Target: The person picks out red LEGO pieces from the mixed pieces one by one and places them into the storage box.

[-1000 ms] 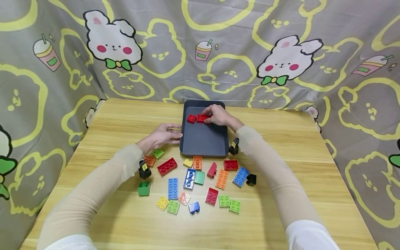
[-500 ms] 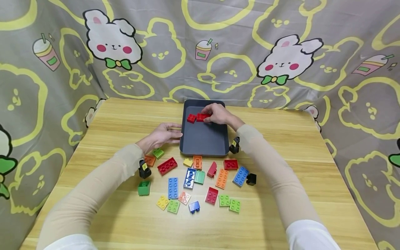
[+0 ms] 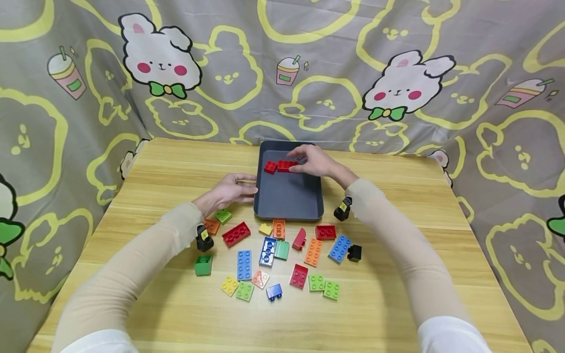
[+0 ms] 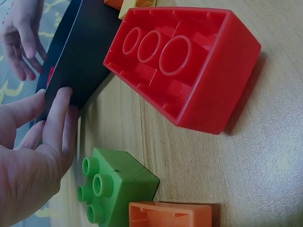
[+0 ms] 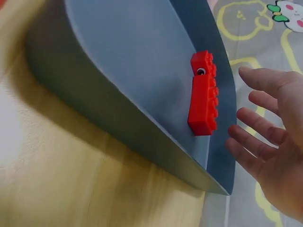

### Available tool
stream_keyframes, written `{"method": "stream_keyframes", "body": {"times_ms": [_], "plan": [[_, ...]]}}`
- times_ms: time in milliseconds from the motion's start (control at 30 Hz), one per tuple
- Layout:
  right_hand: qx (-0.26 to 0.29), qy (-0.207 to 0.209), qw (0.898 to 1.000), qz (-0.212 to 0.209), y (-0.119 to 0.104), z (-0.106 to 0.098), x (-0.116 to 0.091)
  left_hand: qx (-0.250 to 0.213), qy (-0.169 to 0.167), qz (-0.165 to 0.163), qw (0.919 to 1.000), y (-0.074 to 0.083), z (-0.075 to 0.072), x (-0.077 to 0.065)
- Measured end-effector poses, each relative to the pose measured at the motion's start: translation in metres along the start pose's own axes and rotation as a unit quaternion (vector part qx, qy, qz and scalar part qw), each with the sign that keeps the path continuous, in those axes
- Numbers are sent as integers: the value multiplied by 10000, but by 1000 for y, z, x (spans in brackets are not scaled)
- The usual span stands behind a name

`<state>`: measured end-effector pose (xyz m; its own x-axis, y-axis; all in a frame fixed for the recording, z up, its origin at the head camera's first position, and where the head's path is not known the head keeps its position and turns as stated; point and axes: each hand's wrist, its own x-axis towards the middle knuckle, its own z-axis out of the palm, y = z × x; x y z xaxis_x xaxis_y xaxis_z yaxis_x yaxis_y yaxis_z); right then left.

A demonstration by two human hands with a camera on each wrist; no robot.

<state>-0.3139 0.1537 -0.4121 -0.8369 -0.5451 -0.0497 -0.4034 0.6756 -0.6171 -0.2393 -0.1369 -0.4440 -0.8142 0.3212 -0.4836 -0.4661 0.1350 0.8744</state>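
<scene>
Grey plastic tray (image 3: 287, 196) w/ raised rim sits at 12 o'clock on the pale wooden table (image 3: 397, 304). Two red studded plastic bricks lie inside at its far end: a small square red brick (image 3: 270, 167) and, touching it on the right, a longer red brick (image 3: 286, 165).

Right hand (image 3: 314, 161) is over the tray's far right part, fingers spread and relaxed, holding nothing; in the wrist view the fingertips (image 5: 246, 142) are just beside the longer brick, slightly apart from it. Left hand (image 3: 229, 191) rests at 9 o'clock of the tray, fingers straight and flat on the table, tips (image 4: 59, 101) touching the tray's left wall.

Near the left wrist: a small green studded brick (image 3: 223, 216), an orange brick (image 3: 212, 226) and an upturned red 2x4 brick (image 3: 236, 234). Approx. twenty loose bricks – blue, green, yellow, orange, red – lie scattered at 6 o'clock of the tray. Grey cloth w/ rabbit print (image 3: 397, 83) hangs behind.
</scene>
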Motion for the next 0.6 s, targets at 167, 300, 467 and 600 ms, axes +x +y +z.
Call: {"method": "stream_keyframes", "body": {"times_ms": [167,300,467,600], "plan": [[69,69,9998,-143,-4,-4,-13,30,-30,41,10000,0,-1,0],[99,50,9996,-253,-6,-6,-24,75,-15,72,9999,-1,-1,1],[61,32,9989,-459,-7,-9,-40,36,-15,27,10000,-2,-2,2],[178,126,9982,-551,-9,-11,-54,-8,-15,-10,10000,0,-1,1]]}}
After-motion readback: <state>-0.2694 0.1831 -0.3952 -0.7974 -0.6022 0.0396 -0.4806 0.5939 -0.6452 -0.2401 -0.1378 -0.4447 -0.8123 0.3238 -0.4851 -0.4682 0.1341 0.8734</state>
